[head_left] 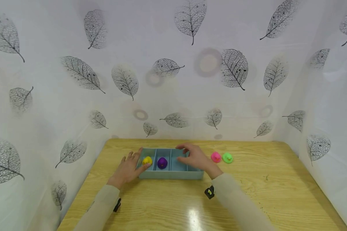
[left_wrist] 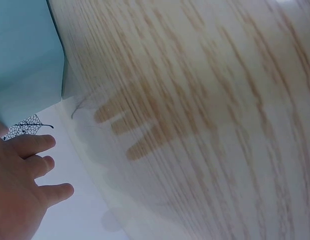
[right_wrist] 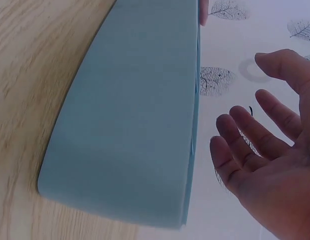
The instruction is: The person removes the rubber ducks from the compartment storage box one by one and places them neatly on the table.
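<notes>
A pale blue divided box lies on the table. In its leftmost compartment is a yellow rubber duck, and the compartment beside it has a purple rubber duck. My left hand is at the box's left end with fingers spread, its thumb reaching over the front rim beside the yellow duck. Over the right-hand compartments hovers my right hand, its fingers loosely bent and nothing between them. The right wrist view shows this right hand beside the box wall, palm and fingers bare.
A pink rubber duck and a green rubber duck sit on the wooden table right of the box. Leaf-patterned white curtain hangs behind the table and at both sides.
</notes>
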A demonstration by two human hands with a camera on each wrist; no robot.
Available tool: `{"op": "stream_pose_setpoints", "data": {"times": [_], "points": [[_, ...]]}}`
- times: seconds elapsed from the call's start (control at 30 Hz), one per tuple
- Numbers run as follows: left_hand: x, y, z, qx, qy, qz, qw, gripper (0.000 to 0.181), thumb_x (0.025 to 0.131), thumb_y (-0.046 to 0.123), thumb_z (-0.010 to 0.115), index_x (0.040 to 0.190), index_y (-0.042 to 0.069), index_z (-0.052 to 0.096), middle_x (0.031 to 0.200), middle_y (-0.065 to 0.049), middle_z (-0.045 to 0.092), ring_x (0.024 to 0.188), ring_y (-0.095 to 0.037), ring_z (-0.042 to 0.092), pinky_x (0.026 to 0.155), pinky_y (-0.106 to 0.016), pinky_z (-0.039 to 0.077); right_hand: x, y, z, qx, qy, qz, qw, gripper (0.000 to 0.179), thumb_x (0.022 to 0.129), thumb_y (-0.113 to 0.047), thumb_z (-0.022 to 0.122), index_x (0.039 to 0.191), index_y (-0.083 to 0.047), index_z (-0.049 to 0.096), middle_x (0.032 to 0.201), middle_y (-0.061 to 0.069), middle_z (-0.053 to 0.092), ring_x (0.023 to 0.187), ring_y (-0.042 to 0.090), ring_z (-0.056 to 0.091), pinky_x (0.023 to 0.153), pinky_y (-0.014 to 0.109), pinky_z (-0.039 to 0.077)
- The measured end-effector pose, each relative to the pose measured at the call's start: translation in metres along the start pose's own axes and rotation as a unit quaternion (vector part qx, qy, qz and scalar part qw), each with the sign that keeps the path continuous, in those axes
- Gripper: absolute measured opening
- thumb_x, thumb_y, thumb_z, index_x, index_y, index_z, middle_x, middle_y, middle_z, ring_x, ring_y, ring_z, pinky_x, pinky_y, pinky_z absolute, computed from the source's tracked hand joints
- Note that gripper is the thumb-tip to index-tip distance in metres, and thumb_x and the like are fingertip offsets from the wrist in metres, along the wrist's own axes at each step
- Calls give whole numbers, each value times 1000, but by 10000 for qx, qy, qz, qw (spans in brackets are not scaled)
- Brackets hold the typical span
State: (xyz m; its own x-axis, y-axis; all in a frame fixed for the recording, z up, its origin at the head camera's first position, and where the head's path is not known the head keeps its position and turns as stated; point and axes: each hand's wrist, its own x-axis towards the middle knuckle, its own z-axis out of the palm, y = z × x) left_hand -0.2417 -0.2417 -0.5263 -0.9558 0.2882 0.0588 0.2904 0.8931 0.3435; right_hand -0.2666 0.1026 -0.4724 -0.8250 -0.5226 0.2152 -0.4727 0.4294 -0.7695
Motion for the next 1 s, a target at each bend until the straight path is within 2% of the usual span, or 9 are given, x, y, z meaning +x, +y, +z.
{"op": "stream_pose_setpoints", "data": {"times": [0.27,0.43,0.57,0.8,1.0], "points": [[1,-1,2,-51,-40,-62,10000,93,104,66,48,170,10,16,163,-25,43,154,-55,31,122,-77,21,8,-3,19,-110,-200,115,9997,53,92,-20,79,140,-2,63,136,19,69,113,37,67,91,45,60],[1,0,1,-80,-124,-122,9998,93,104,67,47,171,11,13,166,-24,40,155,-55,28,123,-77,19,12,-5,28,-61,-380,93,9992,51,93,-20,79,140,-5,64,138,19,68,113,39,67,94,51,59],[0,-1,1,-105,-118,-121,9998,93,104,67,46,171,12,12,167,-23,39,155,-55,28,123,-77,19,15,-7,34,-73,-484,49,9988,51,94,-20,78,140,-3,63,138,20,68,112,38,67,95,51,58],[0,-2,2,-129,-134,-126,9997,93,104,68,46,171,14,10,167,-23,38,156,-54,28,123,-76,18,20,-6,45,-294,-591,172,9977,53,94,-23,79,141,-5,63,138,17,69,111,32,67,89,36,56],[1,-2,1,-121,-117,-112,9998,92,104,68,46,171,13,12,167,-23,39,155,-54,29,123,-77,19,24,-5,50,-308,-728,237,9966,54,94,-21,79,141,-2,63,139,15,68,111,31,66,90,37,56]]}}
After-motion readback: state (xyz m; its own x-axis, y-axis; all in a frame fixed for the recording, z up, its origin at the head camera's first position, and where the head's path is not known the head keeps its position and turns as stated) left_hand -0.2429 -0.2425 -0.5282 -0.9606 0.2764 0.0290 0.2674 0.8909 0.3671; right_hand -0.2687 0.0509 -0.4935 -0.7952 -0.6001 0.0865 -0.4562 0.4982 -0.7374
